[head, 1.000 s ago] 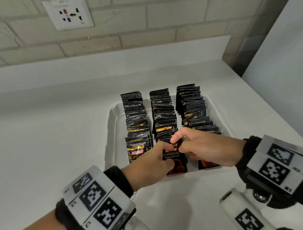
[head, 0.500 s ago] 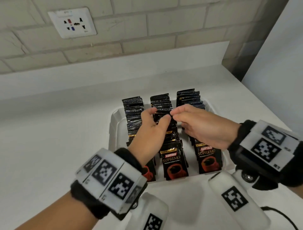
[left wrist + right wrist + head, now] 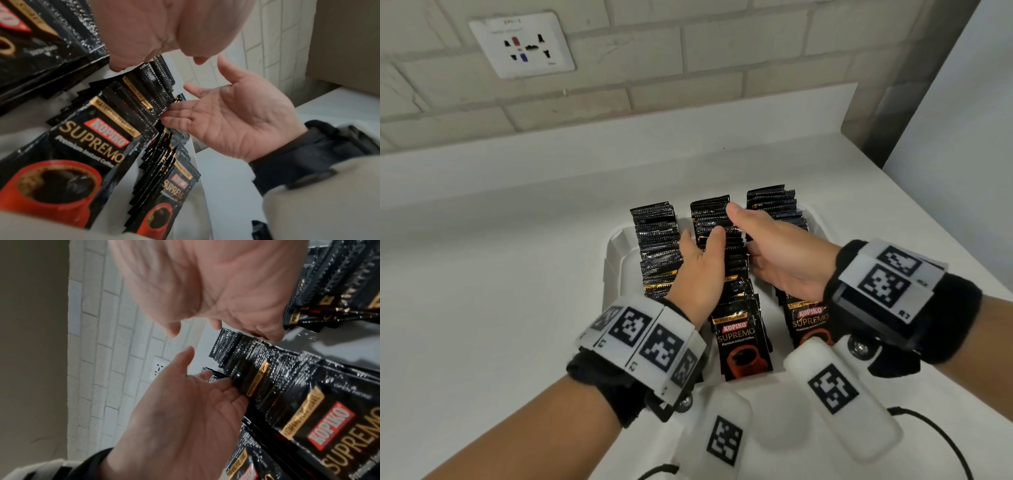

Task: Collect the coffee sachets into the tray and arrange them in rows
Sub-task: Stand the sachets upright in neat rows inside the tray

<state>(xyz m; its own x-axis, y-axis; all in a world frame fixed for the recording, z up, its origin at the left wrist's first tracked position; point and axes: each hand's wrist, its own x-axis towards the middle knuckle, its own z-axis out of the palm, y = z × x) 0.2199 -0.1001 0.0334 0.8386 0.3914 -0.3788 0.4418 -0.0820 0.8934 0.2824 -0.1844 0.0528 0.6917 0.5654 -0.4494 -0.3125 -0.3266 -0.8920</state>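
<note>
A white tray [image 3: 615,260] on the counter holds three rows of black Kopiko Supremo coffee sachets standing on edge. The left row [image 3: 657,240] and right row [image 3: 772,204] stand untouched. My left hand [image 3: 700,263] and right hand [image 3: 777,253] flank the far half of the middle row [image 3: 743,342], palms facing each other. In the left wrist view the right hand [image 3: 236,123] is spread, its fingertips touching the sachet edges [image 3: 144,91]. The right wrist view shows the left hand [image 3: 185,410] likewise, fingers straight against that row [image 3: 257,378]. Neither hand holds a sachet.
The tray sits on a white counter [image 3: 500,291] with a raised back ledge under a brick wall and a wall socket [image 3: 522,44]. A white panel [image 3: 962,137] bounds the right side. A black cable [image 3: 935,425] trails near the front edge.
Both hands slid from the near end of the middle row toward its far end. Their pinch on the sachet tops gave way to flat, spread hands on either side.
</note>
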